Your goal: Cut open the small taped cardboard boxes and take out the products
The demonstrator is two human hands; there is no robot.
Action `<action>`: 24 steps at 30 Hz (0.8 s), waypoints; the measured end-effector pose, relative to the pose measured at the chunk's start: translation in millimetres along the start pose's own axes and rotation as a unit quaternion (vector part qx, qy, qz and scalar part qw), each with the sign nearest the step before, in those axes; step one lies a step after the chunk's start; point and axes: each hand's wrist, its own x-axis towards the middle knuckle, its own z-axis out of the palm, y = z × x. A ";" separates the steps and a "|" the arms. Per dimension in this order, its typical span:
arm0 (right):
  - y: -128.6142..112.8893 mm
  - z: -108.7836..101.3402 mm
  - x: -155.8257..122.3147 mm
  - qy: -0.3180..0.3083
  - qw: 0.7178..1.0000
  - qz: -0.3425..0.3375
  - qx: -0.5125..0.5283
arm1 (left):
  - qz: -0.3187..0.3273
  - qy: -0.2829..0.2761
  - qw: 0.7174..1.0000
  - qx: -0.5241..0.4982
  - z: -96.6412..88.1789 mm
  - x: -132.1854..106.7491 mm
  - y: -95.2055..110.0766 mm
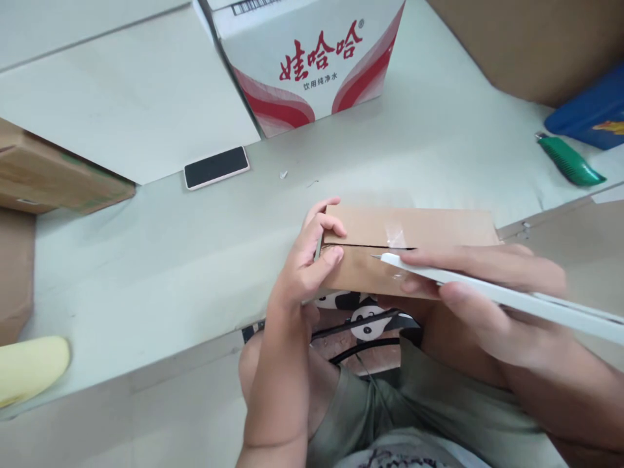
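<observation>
A small brown cardboard box (443, 225) is held at the table's front edge. Its top seam is partly split, and a strip of clear tape (395, 234) crosses it. My left hand (314, 257) grips the box's left end, fingers over the far side and thumb on the near face. In my right hand (497, 296) is a slim white utility knife (560, 314). The knife's thin tip points left and lies just over the near flap, beside the seam; whether it touches the cardboard I cannot tell. My right fingers hide part of the box's right side.
A phone (217, 169) lies near a white and red carton (322, 97). A green-handled cutter (570, 159) rests at the right by a blue object (592, 110). Cardboard boxes (53, 172) stand at the left, and a yellow object (34, 367) sits near the front edge.
</observation>
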 end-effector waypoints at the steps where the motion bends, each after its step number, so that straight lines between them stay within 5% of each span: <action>1: 2.7 2.0 2.0 -0.014 1.000 -0.014 -0.005 | 0.003 -0.002 1.000 0.000 0.4 0.3 0.5; 24: 6.4 13.0 5.6 0.009 0.998 -0.034 -0.051 | -0.008 0.013 1.000 0.000 -0.3 -0.3 -4.0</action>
